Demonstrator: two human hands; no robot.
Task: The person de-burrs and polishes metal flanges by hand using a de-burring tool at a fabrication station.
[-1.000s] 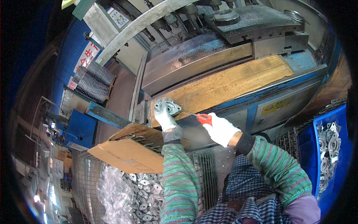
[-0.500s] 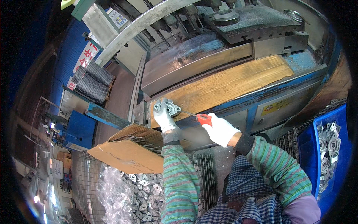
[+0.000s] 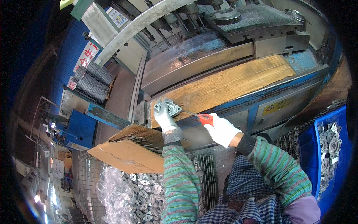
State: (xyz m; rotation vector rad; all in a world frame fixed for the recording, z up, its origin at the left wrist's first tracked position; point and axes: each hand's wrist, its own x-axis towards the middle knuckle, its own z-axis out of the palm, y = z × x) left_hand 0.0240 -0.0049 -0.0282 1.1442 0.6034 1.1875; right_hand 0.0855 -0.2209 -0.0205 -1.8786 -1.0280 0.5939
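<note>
A grey metal casting with a round hollow middle and pointed ears [image 3: 171, 108] is gripped in my gloved left hand [image 3: 163, 117], over the left end of the cardboard strip [image 3: 227, 87]. My right hand [image 3: 223, 131], also in a white glove, is closed round the red handle of a thin-shafted hand tool [image 3: 205, 119]. The tool's shaft runs left to the ear of the casting. Its tip is too small to make out, so I cannot tell whether it is a scraper or a screwdriver.
Below left, a wire basket [image 3: 88, 186] holds many similar castings and clear plastic, with a cardboard flap [image 3: 126, 155] at its rim. A blue bin [image 3: 304, 149] of castings stands at the right. Beyond the strip is a drilling machine [image 3: 194, 56] with several spindles.
My right hand and the red-handled tool have shifted very slightly right and down. The left hand keeps the casting in the same place.
</note>
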